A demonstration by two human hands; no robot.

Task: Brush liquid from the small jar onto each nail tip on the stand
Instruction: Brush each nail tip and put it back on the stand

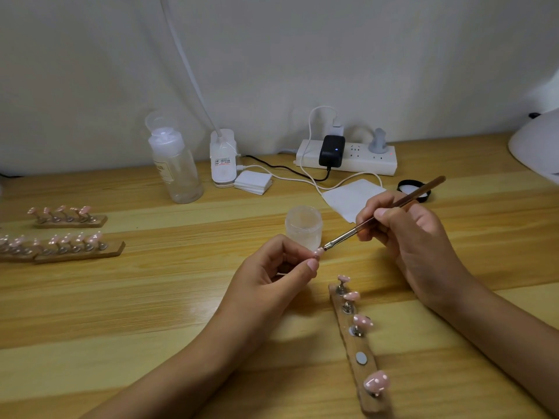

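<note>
My left hand [279,267] pinches a small pink nail tip [319,252] between thumb and fingers, lifted off the wooden stand [348,328]. My right hand [402,228] grips a thin brown brush [393,207]; its bristle end touches the held nail tip. The small frosted jar [303,226] stands open just behind the left hand's fingers. The stand lies at the lower right with several pink dotted nail tips on metal pegs and one bare magnet spot [361,357].
Two more stands with pink nail tips [69,217] [60,246] lie at the left. Behind are a clear bottle [174,164], a white lamp base [223,158], pads [253,182], a power strip [348,155], a paper wipe [348,198], the jar's black lid [415,190] and a white lamp dome [538,143].
</note>
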